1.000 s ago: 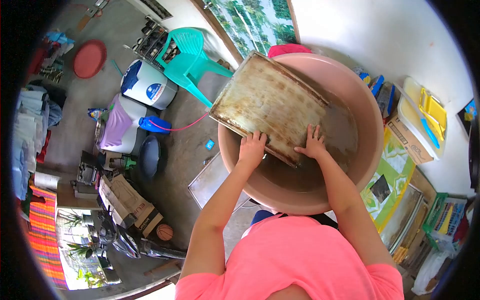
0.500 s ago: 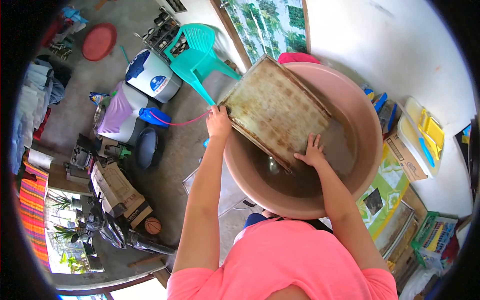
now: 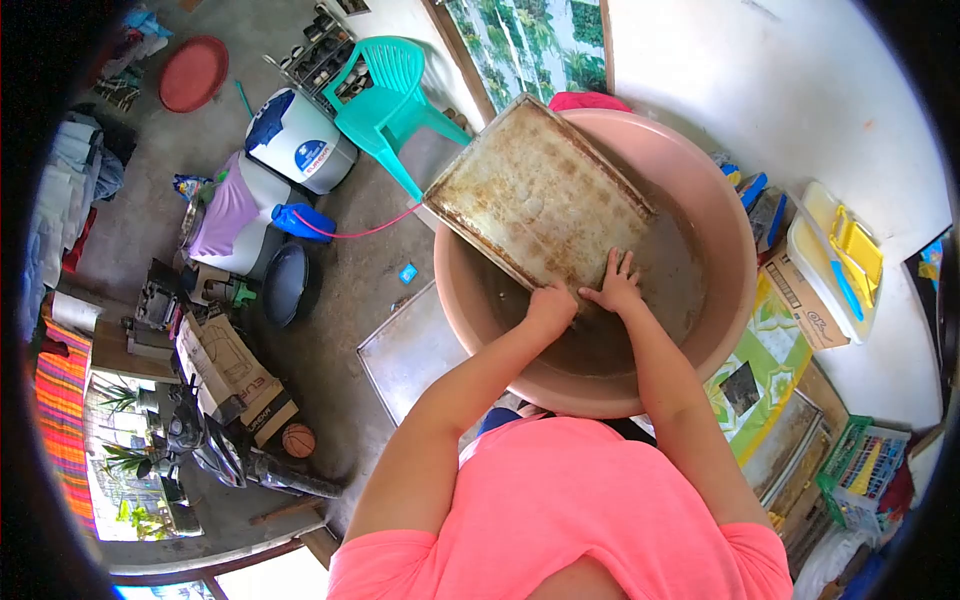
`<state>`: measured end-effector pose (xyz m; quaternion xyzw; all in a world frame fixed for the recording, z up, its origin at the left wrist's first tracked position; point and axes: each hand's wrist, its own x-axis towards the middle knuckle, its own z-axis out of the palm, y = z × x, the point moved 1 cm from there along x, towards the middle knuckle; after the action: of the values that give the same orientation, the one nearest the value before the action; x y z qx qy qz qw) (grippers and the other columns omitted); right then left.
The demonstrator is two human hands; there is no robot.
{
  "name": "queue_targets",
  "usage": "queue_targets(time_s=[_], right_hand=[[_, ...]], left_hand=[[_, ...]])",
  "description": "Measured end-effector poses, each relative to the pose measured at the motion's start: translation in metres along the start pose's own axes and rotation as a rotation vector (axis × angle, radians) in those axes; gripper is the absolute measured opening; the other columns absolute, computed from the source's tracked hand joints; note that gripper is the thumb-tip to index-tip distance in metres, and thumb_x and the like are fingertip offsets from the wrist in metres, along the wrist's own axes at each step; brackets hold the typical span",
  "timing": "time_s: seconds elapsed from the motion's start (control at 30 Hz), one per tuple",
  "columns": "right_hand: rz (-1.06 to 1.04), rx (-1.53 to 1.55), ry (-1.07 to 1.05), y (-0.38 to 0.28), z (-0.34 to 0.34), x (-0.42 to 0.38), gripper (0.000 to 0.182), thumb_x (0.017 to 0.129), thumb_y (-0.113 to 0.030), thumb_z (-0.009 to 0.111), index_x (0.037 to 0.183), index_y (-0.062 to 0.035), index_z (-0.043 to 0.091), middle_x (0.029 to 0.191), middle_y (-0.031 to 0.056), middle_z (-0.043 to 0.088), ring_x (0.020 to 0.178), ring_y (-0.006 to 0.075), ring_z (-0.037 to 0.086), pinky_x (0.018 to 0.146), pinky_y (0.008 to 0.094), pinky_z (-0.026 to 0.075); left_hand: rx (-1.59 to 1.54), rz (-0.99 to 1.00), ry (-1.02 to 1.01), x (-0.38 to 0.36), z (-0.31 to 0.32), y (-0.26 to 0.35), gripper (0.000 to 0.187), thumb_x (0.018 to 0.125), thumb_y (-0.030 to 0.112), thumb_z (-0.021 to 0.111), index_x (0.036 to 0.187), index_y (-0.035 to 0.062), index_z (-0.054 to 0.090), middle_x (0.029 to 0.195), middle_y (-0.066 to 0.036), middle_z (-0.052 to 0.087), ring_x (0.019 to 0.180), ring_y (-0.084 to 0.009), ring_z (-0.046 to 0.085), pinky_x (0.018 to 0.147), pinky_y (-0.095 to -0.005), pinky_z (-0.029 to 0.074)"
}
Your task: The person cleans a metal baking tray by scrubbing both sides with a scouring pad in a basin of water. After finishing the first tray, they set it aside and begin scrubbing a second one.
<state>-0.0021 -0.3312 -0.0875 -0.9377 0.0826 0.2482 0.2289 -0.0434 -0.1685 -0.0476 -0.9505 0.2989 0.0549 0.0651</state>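
A stained, rusty-edged metal baking tray point(image 3: 540, 195) leans at a slant in a large pinkish-brown plastic basin point(image 3: 725, 300). Its left corner sticks out over the rim, and the near corner goes down toward murky water point(image 3: 665, 290). My left hand point(image 3: 552, 306) is closed in a fist against the tray's near edge; whatever is inside the fingers is hidden. Close beside it, my right hand point(image 3: 615, 288) lies with spread fingers on the tray's near right corner.
A flat metal sheet point(image 3: 415, 345) lies on the floor left of the basin. Beyond are a green plastic chair point(image 3: 385, 115), a blue container point(image 3: 303, 222) with a pink hose and a dark basin point(image 3: 288, 288). A cardboard box point(image 3: 805, 300) stands at right.
My left hand has moved from the tray's left corner to its near edge, beside my right hand. My right hand stays at the near right corner. The view has shifted slightly.
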Motion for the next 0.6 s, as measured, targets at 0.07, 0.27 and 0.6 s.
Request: queue_targets(time_s=[0.07, 0.27, 0.6], right_hand=[[-0.001, -0.008, 0.014, 0.001, 0.003, 0.003, 0.123, 0.070, -0.060, 0.072, 0.149, -0.0170, -0.012, 0.155, 0.0204, -0.011, 0.138, 0.0498, 0.015, 0.106, 0.0566, 0.031], [0.026, -0.081, -0.024, 0.000, 0.005, 0.016, 0.120, 0.073, -0.056, 0.072, 0.149, -0.0121, -0.009, 0.153, 0.0269, -0.007, 0.133, 0.0541, 0.023, 0.105, 0.0535, 0.033], [-0.016, -0.083, -0.028, -0.008, -0.014, -0.003, 0.111, 0.078, -0.048, 0.070, 0.149, -0.0041, -0.002, 0.150, 0.0343, 0.004, 0.126, 0.0500, 0.039, 0.103, 0.0480, 0.038]], left_hand=[[-0.050, 0.112, -0.074, 0.000, -0.001, 0.011, 0.016, 0.075, 0.009, 0.059, 0.085, -0.0001, 0.067, 0.091, -0.020, 0.062, 0.075, -0.0324, 0.068, 0.064, -0.0434, 0.055], [-0.348, 0.126, 0.002, 0.009, 0.002, 0.018, 0.026, 0.075, 0.011, 0.058, 0.098, 0.0015, 0.064, 0.105, -0.018, 0.060, 0.087, -0.0349, 0.064, 0.076, -0.0440, 0.053], [-0.740, -0.297, 0.455, 0.013, -0.013, -0.041, 0.032, 0.077, 0.019, 0.066, 0.106, 0.0055, 0.062, 0.104, -0.018, 0.061, 0.097, -0.0380, 0.059, 0.083, -0.0441, 0.049]])
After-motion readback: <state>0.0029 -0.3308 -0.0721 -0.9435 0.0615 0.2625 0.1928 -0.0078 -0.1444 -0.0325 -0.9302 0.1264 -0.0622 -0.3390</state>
